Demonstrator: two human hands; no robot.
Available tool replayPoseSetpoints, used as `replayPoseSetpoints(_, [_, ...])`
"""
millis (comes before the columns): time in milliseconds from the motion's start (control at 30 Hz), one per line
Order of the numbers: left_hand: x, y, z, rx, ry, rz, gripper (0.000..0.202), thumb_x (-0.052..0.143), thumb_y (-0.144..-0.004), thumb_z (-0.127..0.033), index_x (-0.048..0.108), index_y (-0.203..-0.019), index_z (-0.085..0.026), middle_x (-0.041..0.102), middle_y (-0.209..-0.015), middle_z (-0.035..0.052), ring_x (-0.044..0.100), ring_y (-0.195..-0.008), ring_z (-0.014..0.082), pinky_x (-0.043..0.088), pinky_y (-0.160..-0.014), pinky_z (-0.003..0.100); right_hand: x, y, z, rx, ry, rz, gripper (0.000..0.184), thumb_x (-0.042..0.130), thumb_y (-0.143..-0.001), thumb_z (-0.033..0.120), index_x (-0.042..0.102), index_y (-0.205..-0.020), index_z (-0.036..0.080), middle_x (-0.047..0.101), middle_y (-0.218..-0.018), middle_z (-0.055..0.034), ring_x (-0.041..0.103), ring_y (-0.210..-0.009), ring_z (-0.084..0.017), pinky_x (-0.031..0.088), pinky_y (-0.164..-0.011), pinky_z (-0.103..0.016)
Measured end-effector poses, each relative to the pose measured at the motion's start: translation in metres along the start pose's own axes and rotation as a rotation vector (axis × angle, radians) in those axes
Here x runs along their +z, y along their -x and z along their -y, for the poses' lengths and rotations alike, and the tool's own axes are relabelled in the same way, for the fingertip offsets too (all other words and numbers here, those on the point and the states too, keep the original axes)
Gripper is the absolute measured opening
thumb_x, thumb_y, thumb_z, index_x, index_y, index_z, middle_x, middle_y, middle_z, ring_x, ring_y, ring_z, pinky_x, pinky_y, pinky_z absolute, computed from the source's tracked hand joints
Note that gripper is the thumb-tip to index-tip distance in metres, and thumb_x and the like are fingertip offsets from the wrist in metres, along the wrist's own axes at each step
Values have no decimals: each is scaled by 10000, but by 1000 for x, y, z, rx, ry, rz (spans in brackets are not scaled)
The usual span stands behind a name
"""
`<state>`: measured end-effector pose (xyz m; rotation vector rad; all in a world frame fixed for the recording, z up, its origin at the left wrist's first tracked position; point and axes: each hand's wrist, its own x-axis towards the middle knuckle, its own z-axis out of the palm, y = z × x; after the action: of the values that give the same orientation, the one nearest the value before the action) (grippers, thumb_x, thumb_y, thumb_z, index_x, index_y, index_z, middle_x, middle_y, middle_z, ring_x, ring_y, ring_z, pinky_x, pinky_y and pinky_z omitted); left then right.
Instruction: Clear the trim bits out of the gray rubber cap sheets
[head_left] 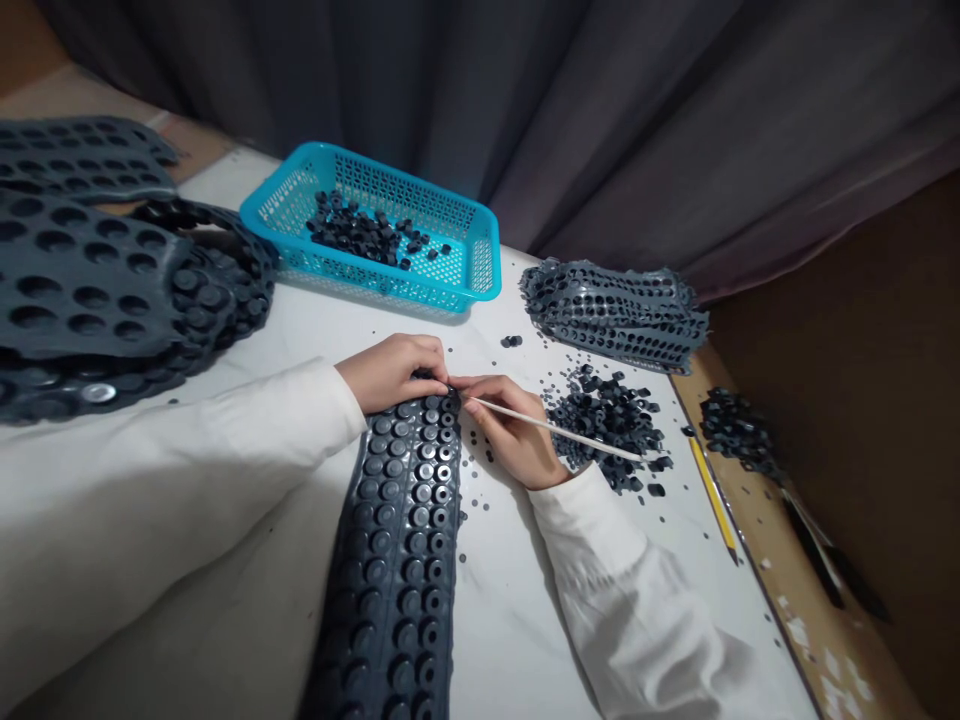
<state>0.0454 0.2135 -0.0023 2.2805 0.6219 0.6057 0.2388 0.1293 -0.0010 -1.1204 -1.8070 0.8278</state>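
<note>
1. Currently, the left hand [394, 370] is curled shut over the far end of a dark rubber strip [405, 540], fingers pressed onto it.
2. The right hand [510, 432] is closed on a thin pale stick [559, 431], pinched like a pen. The stick's tip meets the strip's far end, right beside the left fingertips.
3. The rubber strip lies on the white table [510, 610] and runs from the hands back toward the person. Its face is covered in rows of round studs.
4. A pile of loose black rings [607, 420] sits just right of the right hand, with small bits scattered around it.
5. A blue basket [390, 288] stands beyond the hands and holds more black rings.
6. A stack of punched sheets [615, 312] lies right of the basket. A larger heap of sheets [90, 290] occupies the left of the table.
7. A yellow pencil [714, 502] lies near the right table edge.
</note>
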Motion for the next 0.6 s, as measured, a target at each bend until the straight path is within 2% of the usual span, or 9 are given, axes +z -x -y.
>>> replayPoseSetpoints(300, [0, -1, -2, -14, -27, 14, 144, 550, -829, -252, 635, -796, -141, 609, -842, 38, 574, -814, 149, 424, -753, 255, 0, 0, -1, -55, 62, -2, 78, 544, -881, 236, 586, -927, 191, 680, -1047, -94, 642, -982, -182, 511, -848, -337])
replayPoseSetpoints(467, [-3, 0, -8, -27, -91, -54, 194, 544, -824, -282, 614, -941, -144, 593, -929, 58, 552, -910, 182, 429, -825, 300, 0, 1, 2, -94, 126, -79, 65, 547, -875, 229, 591, -911, 198, 666, -1085, -96, 628, -1005, -194, 496, -873, -360])
replayPoseSetpoints(600, [-15, 0, -21, -57, -236, -152, 229, 543, -820, -313, 623, -953, -144, 578, -993, 77, 515, -1005, 224, 383, -919, 369, -3, 1, 6, -147, 179, -195, 43, 569, -853, 215, 607, -869, 205, 672, -1026, -85, 621, -982, -204, 484, -875, -380])
